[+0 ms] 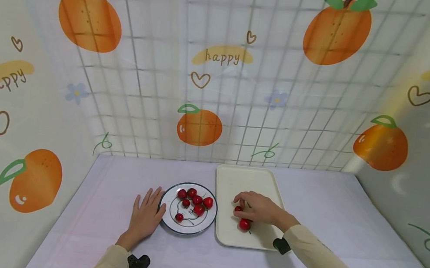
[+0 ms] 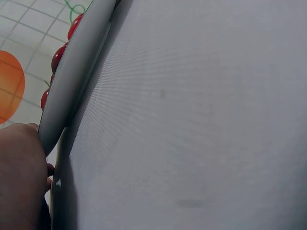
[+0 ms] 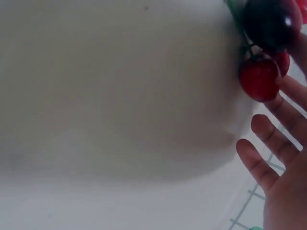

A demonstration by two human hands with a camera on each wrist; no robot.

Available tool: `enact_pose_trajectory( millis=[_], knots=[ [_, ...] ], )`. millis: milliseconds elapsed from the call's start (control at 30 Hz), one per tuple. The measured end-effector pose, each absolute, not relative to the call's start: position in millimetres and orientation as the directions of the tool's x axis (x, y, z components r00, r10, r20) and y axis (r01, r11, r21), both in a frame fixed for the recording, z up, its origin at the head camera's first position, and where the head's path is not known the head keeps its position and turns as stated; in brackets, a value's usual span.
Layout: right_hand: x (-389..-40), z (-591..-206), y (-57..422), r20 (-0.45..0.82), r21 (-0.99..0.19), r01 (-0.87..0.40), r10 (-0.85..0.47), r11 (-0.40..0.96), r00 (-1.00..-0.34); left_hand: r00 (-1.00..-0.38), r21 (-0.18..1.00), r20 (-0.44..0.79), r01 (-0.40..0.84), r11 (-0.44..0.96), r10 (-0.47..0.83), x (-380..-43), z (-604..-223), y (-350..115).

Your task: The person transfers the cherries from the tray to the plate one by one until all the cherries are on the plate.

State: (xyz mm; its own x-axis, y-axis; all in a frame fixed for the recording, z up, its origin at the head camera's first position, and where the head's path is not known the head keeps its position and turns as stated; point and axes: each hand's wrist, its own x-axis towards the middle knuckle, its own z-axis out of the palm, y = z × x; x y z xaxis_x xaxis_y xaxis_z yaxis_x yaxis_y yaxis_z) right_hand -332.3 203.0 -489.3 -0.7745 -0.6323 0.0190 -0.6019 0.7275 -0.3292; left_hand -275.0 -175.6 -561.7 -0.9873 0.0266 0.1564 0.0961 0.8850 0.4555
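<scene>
A white plate with a dark blue rim (image 1: 185,233) holds several red cherries (image 1: 199,210). Beside it, on its left, my left hand (image 1: 144,220) lies with fingers spread on the table, its thumb at the plate's rim. In the left wrist view the plate's outer side (image 2: 79,72) hides most of the cherries. Over the cream tray (image 1: 247,181), my right hand (image 1: 260,207) pinches a cherry (image 3: 259,80) between thumb and index finger; its other fingers are loosely extended. Another cherry (image 1: 244,225) with a green stem lies on the tray just below that hand.
The tray stands directly right of the plate, their edges close together. A white cloth covers the table (image 1: 182,261). Behind rises a grid-patterned curtain (image 1: 157,80) printed with oranges, and similar sheets close off both sides.
</scene>
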Motion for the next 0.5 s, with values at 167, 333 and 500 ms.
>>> enact_pose_trajectory(
  millis=[167,333,500],
  knots=[
    [-333.2,-490.5,201.5,0.019,-0.318,-0.597,-0.625,0.736,-0.780,-0.987,0.466,0.159,0.105,0.879,0.034,-273.9,-558.9,-175.1],
    [-334.9,-489.6,196.9,0.022,-0.283,-0.603,-0.624,0.746,-0.781,-0.986,0.459,0.161,0.103,0.882,0.031,-272.7,-555.9,-174.7],
    [-336.1,-487.5,192.8,0.032,-0.233,-0.610,-0.621,0.757,-0.783,-0.988,0.460,0.153,0.098,0.882,0.030,-272.3,-554.2,-174.6]
  ],
)
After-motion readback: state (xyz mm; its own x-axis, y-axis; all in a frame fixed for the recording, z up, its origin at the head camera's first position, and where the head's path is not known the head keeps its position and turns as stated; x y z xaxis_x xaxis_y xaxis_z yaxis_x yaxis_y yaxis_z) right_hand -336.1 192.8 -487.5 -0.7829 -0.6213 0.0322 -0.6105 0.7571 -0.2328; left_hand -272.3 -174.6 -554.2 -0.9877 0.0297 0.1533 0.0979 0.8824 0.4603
